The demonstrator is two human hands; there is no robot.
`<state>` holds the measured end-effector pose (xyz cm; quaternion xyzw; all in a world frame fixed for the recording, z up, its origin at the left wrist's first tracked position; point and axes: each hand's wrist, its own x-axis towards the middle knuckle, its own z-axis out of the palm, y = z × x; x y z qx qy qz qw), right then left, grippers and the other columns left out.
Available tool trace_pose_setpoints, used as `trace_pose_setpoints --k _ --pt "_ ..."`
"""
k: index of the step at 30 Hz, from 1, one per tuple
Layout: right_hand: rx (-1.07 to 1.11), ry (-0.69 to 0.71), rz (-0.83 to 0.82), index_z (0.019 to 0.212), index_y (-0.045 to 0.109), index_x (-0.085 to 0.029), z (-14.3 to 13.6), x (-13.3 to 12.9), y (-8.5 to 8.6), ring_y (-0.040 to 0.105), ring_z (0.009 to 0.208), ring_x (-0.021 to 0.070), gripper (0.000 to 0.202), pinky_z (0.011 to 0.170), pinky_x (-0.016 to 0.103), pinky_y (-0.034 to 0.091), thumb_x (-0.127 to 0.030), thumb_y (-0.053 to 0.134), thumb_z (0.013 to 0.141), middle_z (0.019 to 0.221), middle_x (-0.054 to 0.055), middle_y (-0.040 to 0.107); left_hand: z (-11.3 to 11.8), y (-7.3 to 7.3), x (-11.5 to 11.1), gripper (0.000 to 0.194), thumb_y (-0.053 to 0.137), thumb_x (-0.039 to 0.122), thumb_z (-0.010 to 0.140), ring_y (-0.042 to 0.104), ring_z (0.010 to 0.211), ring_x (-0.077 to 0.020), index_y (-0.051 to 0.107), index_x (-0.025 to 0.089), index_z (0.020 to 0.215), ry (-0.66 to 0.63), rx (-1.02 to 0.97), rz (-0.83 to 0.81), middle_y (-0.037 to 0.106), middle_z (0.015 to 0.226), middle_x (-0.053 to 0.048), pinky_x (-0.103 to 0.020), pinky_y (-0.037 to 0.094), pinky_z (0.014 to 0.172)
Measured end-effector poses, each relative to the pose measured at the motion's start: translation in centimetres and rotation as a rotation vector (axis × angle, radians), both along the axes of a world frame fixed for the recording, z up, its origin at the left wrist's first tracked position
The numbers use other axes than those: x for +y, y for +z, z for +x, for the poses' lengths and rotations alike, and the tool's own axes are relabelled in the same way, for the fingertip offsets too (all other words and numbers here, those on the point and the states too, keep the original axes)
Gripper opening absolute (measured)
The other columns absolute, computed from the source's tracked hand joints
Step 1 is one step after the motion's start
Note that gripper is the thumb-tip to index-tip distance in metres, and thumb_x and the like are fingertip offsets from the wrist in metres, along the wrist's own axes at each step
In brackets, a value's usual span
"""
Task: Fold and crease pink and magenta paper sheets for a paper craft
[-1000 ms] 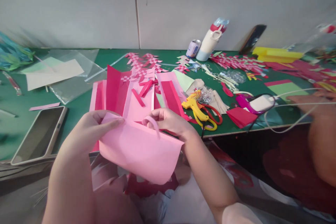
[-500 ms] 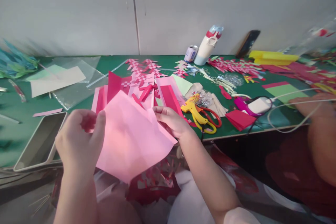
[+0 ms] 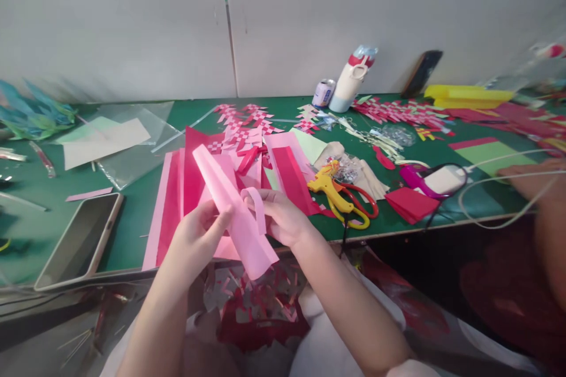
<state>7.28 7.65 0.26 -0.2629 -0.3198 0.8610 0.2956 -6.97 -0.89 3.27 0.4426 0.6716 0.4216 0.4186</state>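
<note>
A light pink paper sheet (image 3: 236,218), bent into a long curved shape, slants between my hands above the table's front edge. My left hand (image 3: 201,232) grips its left side with thumb and fingers. On the other side, my right hand (image 3: 276,215) pinches a narrow curled pink strip (image 3: 260,212) beside the sheet. Beneath lie red and pink papers (image 3: 165,206). Yellow-handled scissors (image 3: 333,191) rest to the right, next to a bag of small shiny pieces (image 3: 347,168).
A phone (image 3: 82,238) lies at the left. Woven pink strips (image 3: 241,121), a can (image 3: 323,93) and a bottle (image 3: 352,79) stand or lie along the back. Another person's hand (image 3: 537,177) rests at the right, near a white cable (image 3: 464,206).
The pink sheet has gone from spread out to narrow and curved. My left hand has moved right and taken hold of it. A curled strip now shows at my right hand.
</note>
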Motion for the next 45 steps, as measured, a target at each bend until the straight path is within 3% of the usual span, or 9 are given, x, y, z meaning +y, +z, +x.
trace_pose_setpoints --k 3,6,11,16,21,30,45 --pt "-0.073 0.000 0.034 0.074 0.069 -0.017 -0.2 -0.2 -0.3 0.046 0.047 0.0049 0.030 0.043 0.018 0.032 -0.032 0.085 0.053 0.056 -0.005 0.059 0.0 0.0 0.1 0.041 0.073 0.045 0.067 0.067 0.080 -0.0234 0.067 0.016 0.095 0.049 -0.033 0.015 0.072 0.087 -0.008 -0.031 0.054 0.067" --pt "-0.091 0.011 0.094 0.071 0.067 -0.017 -0.4 -0.2 -0.5 0.042 0.043 0.0041 0.029 0.037 0.018 0.024 -0.032 0.084 0.053 0.053 -0.006 0.055 -0.1 0.0 0.1 0.045 0.075 0.049 0.063 0.066 0.072 -0.0222 0.066 0.015 0.091 0.122 -0.074 0.015 0.071 0.081 -0.008 -0.030 0.052 0.059" --pt "-0.081 -0.021 0.159 0.078 0.067 -0.018 -0.4 -0.3 -0.6 0.044 0.043 0.0040 0.033 0.035 0.017 0.025 -0.032 0.085 0.054 0.057 -0.006 0.058 0.0 -0.3 0.0 0.043 0.078 0.048 0.061 0.061 0.057 -0.0176 0.067 0.016 0.087 0.162 -0.215 -0.050 0.068 0.068 -0.004 -0.027 0.049 0.050" --pt "-0.113 -0.010 0.203 0.076 0.067 -0.018 -0.1 -0.4 -0.3 0.043 0.042 0.0039 0.031 0.035 0.017 0.023 -0.035 0.084 0.057 0.055 -0.006 0.056 0.3 -0.8 -0.2 0.033 0.081 0.035 0.059 0.063 0.059 -0.0182 0.068 0.016 0.083 0.190 -0.298 -0.029 0.069 0.068 -0.003 -0.026 0.048 0.049" --pt "-0.142 -0.020 0.192 0.074 0.068 -0.018 0.0 -0.5 -0.1 0.037 0.044 0.0023 0.030 0.037 0.016 0.021 -0.037 0.085 0.056 0.057 -0.006 0.054 0.3 -1.4 -0.2 0.028 0.078 0.033 0.063 0.063 0.058 -0.0178 0.069 0.016 0.082 0.222 -0.303 -0.001 0.070 0.069 -0.004 -0.026 0.046 0.047" --pt "-0.025 -0.042 0.158 0.072 0.065 -0.018 -0.5 -0.4 -0.5 0.037 0.042 0.0021 0.034 0.035 0.017 0.019 -0.031 0.088 0.050 0.056 -0.008 0.054 1.5 -0.7 -0.1 0.034 0.080 0.036 0.060 0.063 0.058 -0.0169 0.072 0.014 0.084 0.272 -0.450 0.062 0.070 0.069 -0.005 -0.024 0.048 0.049" --pt "-0.003 -0.015 0.207 0.073 0.067 -0.016 -0.2 -0.1 -1.1 0.042 0.044 0.0029 0.026 0.038 0.016 0.025 -0.029 0.085 0.059 0.057 -0.006 0.057 0.8 -1.9 -0.5 0.033 0.078 0.040 0.067 0.065 0.065 -0.0186 0.073 0.015 0.089 0.282 -0.344 0.106 0.071 0.072 -0.006 -0.024 0.050 0.053"
